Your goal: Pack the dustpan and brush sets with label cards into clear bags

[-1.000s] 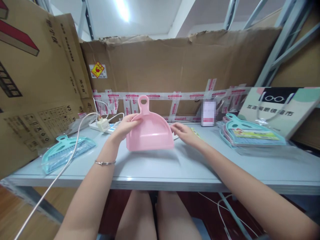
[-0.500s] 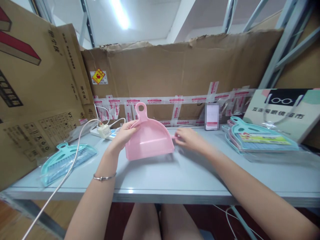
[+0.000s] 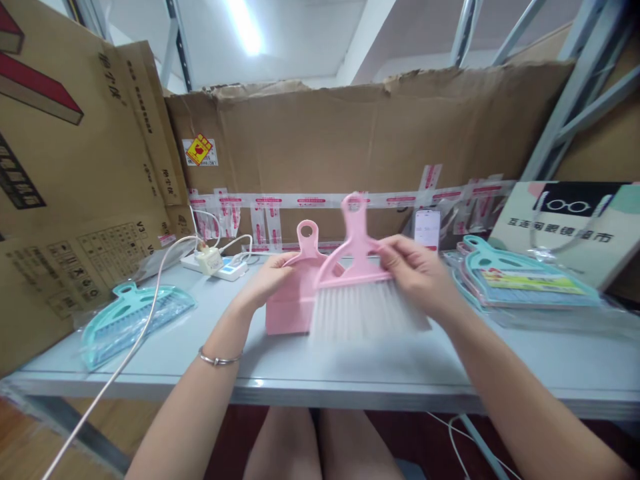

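Observation:
A pink dustpan [image 3: 290,303] is held upright over the table by my left hand [image 3: 270,277], closed on its left upper edge. My right hand [image 3: 413,270] grips a pink hand brush [image 3: 357,263] by its right side. The brush's white bristles [image 3: 367,312] point down and are smeared by motion. It stands in front of the dustpan and hides the pan's right part. Whether brush and pan touch I cannot tell.
Wrapped turquoise dustpan-and-brush sets lie at the left [image 3: 135,320] and in a pile at the right [image 3: 530,277]. A power strip [image 3: 235,270], a phone [image 3: 427,229] and a large cardboard sheet [image 3: 310,147] are at the back. A white cable [image 3: 145,333] crosses the left side.
My right hand has brought the brush out from behind the dustpan to its front right. The dustpan has shifted slightly right and down.

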Available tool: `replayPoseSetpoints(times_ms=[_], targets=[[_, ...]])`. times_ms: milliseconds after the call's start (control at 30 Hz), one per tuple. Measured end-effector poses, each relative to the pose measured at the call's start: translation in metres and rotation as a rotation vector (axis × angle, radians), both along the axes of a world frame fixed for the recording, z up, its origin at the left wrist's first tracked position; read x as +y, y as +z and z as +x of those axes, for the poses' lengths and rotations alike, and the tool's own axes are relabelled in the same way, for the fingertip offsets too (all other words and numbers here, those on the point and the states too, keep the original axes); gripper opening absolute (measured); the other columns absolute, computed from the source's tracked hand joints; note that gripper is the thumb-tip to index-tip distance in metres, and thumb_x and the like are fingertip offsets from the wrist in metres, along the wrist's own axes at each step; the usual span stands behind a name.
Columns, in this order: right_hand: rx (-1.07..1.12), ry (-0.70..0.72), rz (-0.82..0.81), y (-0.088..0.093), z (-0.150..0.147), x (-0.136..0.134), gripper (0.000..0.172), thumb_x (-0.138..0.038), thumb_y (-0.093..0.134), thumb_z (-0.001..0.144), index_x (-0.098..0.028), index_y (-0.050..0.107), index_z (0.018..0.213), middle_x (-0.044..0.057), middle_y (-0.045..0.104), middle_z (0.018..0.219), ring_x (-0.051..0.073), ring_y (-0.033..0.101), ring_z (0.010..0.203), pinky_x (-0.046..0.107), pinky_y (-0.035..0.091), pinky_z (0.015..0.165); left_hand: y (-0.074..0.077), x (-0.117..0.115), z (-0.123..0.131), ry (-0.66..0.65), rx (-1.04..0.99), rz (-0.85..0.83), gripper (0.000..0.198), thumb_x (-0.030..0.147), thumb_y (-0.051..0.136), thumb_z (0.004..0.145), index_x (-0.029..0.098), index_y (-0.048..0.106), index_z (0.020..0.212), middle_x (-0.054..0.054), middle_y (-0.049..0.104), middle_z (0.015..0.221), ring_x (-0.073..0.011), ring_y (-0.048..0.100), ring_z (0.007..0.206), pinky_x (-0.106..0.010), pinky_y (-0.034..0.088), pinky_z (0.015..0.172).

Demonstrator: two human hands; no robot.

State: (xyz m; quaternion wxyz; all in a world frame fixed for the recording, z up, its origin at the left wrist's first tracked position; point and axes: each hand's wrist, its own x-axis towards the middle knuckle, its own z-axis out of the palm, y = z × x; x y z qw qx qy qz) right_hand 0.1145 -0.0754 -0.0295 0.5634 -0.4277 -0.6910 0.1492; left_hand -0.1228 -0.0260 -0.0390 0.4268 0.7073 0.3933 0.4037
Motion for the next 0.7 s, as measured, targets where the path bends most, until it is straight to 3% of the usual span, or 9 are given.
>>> replayPoseSetpoints(times_ms=[133, 300, 400, 500, 700], targets=[[-0.185, 0.022, -0.057, -0.022, -0.036, 0.001, 0.024, -0.041, 0.039, 0.087, -0.022, 0.052, 0.079, 0.000, 0.053, 0.061, 0.015, 0.047, 0.056, 0.025, 0.034, 0.053, -0.004, 0.003, 0.002, 0.031, -0.096, -0.060, 0.037, 0.024, 0.056, 0.073, 0.019, 0.066, 0.108, -0.007, 0.067, 0.109, -0.0236, 0.059, 0.102, -0.032, 0.046, 0.082], [-0.285, -0.052, -0.089, -0.038, -0.051, 0.014, 0.021, -0.038, 0.033, 0.089, -0.024, 0.047, 0.083, 0.004, 0.064, 0.075, 0.021, 0.057, 0.065, 0.029, 0.036, 0.059, -0.003, 0.003, 0.006, -0.042, -0.171, -0.117, 0.032, 0.032, 0.061, 0.074, 0.018, 0.068, 0.102, -0.004, 0.069, 0.094, -0.0172, 0.061, 0.084, -0.026, 0.046, 0.074], [-0.357, -0.119, -0.115, -0.038, -0.054, 0.016, 0.022, -0.039, 0.029, 0.090, -0.024, 0.045, 0.090, 0.007, 0.066, 0.083, 0.025, 0.061, 0.069, 0.030, 0.035, 0.059, -0.005, 0.004, 0.009, -0.033, -0.205, -0.073, 0.030, 0.038, 0.061, 0.075, 0.019, 0.069, 0.097, -0.003, 0.069, 0.091, -0.0157, 0.059, 0.082, -0.026, 0.045, 0.075], [-0.423, -0.194, -0.147, -0.034, -0.056, 0.016, 0.025, -0.040, 0.026, 0.092, -0.022, 0.043, 0.093, 0.009, 0.066, 0.079, 0.027, 0.061, 0.067, 0.029, 0.033, 0.056, -0.007, 0.005, 0.009, -0.032, -0.183, -0.006, 0.030, 0.043, 0.057, 0.078, 0.019, 0.069, 0.092, -0.003, 0.067, 0.089, -0.0157, 0.058, 0.083, -0.025, 0.045, 0.075], [-0.644, -0.311, -0.077, -0.027, -0.061, 0.017, 0.027, -0.037, 0.029, 0.094, -0.020, 0.049, 0.096, 0.008, 0.065, 0.077, 0.021, 0.059, 0.064, 0.027, 0.029, 0.053, -0.012, 0.005, 0.007, -0.045, -0.018, 0.059, 0.035, 0.044, 0.062, 0.074, 0.014, 0.064, 0.092, -0.001, 0.058, 0.075, -0.0116, 0.049, 0.066, -0.022, 0.039, 0.059]])
